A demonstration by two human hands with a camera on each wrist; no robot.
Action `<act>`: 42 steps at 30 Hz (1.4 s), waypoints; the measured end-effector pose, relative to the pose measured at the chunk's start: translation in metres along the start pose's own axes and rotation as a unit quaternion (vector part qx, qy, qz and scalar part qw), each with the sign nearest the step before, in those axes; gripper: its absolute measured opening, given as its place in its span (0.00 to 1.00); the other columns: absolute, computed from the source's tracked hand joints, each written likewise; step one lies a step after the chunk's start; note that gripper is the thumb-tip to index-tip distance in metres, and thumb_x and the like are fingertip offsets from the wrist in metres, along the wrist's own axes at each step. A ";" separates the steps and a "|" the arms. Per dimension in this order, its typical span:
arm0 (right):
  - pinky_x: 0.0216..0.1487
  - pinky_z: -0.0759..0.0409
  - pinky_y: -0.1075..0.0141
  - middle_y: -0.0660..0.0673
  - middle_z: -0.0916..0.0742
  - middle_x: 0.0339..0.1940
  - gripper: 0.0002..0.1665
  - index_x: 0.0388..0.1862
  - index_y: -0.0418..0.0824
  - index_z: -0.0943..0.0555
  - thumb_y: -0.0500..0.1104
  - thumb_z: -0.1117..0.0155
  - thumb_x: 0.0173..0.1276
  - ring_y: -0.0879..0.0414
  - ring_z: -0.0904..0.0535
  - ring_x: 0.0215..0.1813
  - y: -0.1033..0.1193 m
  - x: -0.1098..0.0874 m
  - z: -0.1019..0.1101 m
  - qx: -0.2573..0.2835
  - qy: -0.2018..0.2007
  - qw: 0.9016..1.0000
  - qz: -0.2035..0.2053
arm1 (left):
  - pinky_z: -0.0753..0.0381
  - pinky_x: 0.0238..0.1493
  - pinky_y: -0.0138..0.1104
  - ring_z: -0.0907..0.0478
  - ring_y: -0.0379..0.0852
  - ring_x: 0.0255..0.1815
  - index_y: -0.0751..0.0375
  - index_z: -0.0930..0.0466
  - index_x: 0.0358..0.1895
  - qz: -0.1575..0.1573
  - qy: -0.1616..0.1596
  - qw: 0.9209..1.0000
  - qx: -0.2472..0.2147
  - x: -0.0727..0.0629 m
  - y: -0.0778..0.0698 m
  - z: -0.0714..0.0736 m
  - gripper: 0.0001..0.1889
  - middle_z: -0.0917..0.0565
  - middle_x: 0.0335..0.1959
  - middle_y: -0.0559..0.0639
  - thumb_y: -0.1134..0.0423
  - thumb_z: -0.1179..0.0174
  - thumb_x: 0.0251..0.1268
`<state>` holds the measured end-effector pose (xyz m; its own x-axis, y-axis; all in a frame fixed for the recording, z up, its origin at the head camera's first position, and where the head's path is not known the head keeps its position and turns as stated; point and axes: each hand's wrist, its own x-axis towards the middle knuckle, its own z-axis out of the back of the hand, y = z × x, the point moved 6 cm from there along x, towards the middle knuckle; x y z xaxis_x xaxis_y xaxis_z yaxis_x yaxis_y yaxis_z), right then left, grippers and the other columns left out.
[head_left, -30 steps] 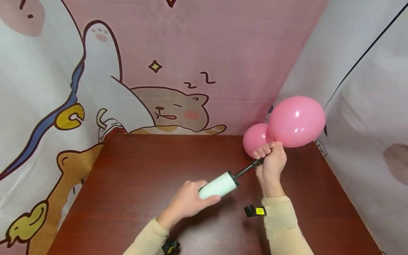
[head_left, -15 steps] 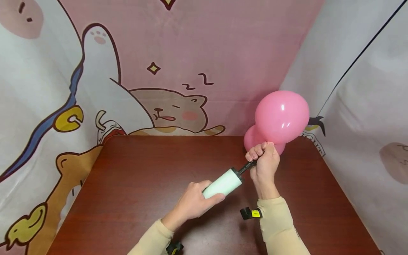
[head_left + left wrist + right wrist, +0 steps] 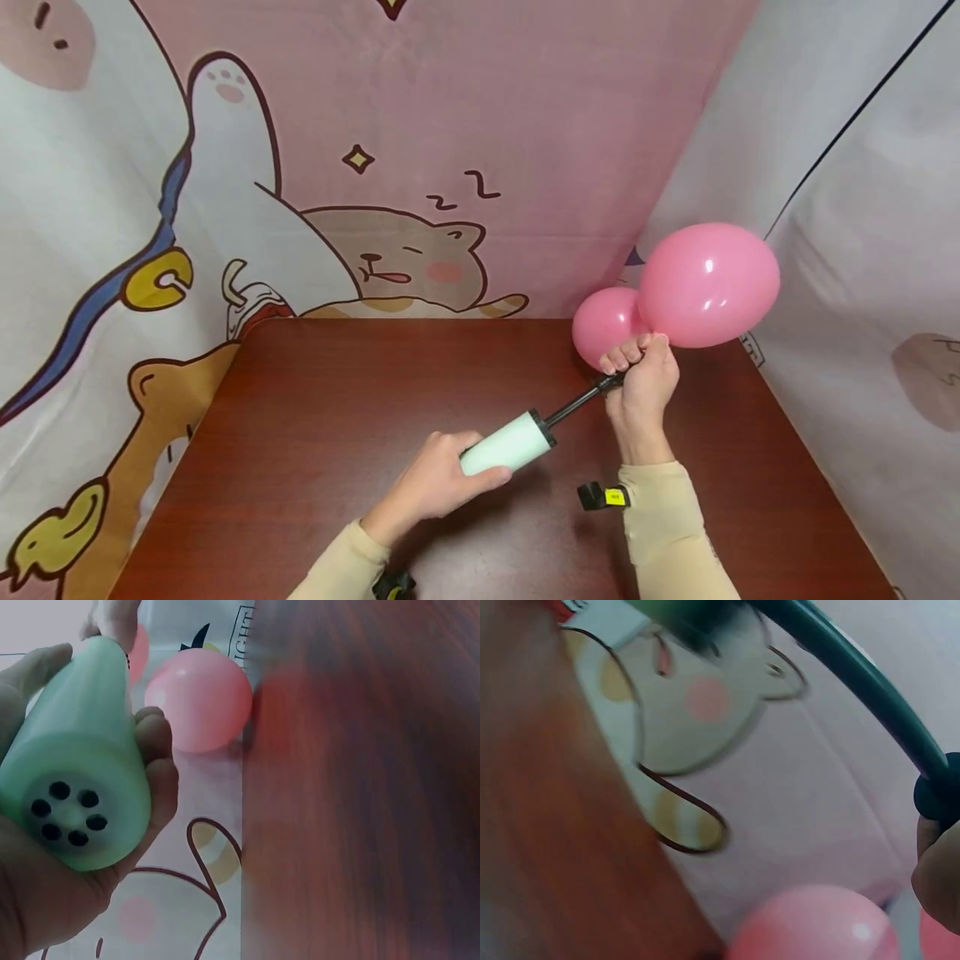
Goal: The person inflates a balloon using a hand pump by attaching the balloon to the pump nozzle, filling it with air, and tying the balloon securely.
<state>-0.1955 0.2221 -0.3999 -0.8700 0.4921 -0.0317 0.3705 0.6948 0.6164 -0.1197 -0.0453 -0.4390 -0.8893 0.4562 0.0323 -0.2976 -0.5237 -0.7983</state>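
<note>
A mint-green balloon pump [image 3: 506, 446] slants over the table in the head view, its black rod [image 3: 577, 407] drawn well out of the barrel. My left hand [image 3: 431, 483] grips the barrel; the left wrist view shows its end face, with several round holes. At the rod's far end my right hand [image 3: 643, 396] holds the pump's black end part, largely hidden by the fingers. An inflated pink balloon [image 3: 708, 283] rises from the thumb side of that hand, its neck pinched there. Behind it a second pink balloon [image 3: 603, 327] is partly covered by hand and first balloon.
The dark red-brown table [image 3: 337, 392] spreads beneath both hands. A pink cloth backdrop [image 3: 540, 100] with cartoon animals hangs along its back edge, and a pale cloth [image 3: 847, 275] hangs on the right. Black wrist cameras [image 3: 591, 496] sit by the sleeves.
The rod slid into the barrel half a second ago, and now it is drawn out again. My right hand and the held balloon swung left, then back right; the left hand shifted slightly down-left.
</note>
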 end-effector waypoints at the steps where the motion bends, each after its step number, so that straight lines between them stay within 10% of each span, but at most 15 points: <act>1: 0.16 0.36 0.71 0.51 0.32 0.15 0.21 0.28 0.41 0.35 0.42 0.61 0.87 0.60 0.36 0.14 -0.007 -0.004 -0.001 -0.004 0.004 1.000 -0.006 | 0.30 0.20 0.30 0.31 0.32 0.18 0.51 0.16 0.35 0.001 -0.003 1.000 0.004 0.002 -0.001 0.000 0.19 0.23 0.20 0.36 0.38 0.31 0.61; 9: 0.17 0.35 0.71 0.51 0.32 0.16 0.21 0.28 0.42 0.36 0.41 0.62 0.87 0.61 0.35 0.16 -0.038 -0.029 -0.014 -0.044 0.054 0.997 -0.030 | 0.26 0.20 0.31 0.27 0.34 0.17 0.56 0.15 0.38 0.001 -0.029 1.000 -0.006 0.017 -0.014 -0.009 0.22 0.20 0.21 0.40 0.38 0.33 0.63; 25: 0.15 0.34 0.70 0.49 0.31 0.14 0.22 0.28 0.38 0.34 0.45 0.58 0.87 0.59 0.36 0.13 0.032 0.018 0.004 0.041 -0.006 0.999 0.001 | 0.29 0.22 0.29 0.30 0.31 0.20 0.49 0.16 0.37 -0.021 0.023 0.999 -0.011 0.000 -0.005 -0.001 0.17 0.22 0.21 0.35 0.40 0.32 0.64; 42: 0.17 0.34 0.71 0.51 0.31 0.16 0.21 0.29 0.43 0.34 0.45 0.60 0.87 0.60 0.35 0.16 -0.032 -0.027 -0.004 -0.036 0.026 0.998 -0.040 | 0.26 0.21 0.31 0.27 0.34 0.18 0.55 0.16 0.37 0.003 -0.008 1.000 -0.005 0.020 -0.020 -0.011 0.22 0.20 0.22 0.40 0.37 0.33 0.63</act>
<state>-0.1853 0.1845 -0.4154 -0.9125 0.4067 -0.0430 0.2760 0.6901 0.6690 -0.1283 -0.0181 -0.4293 -0.8964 0.4416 0.0371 -0.2892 -0.5196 -0.8040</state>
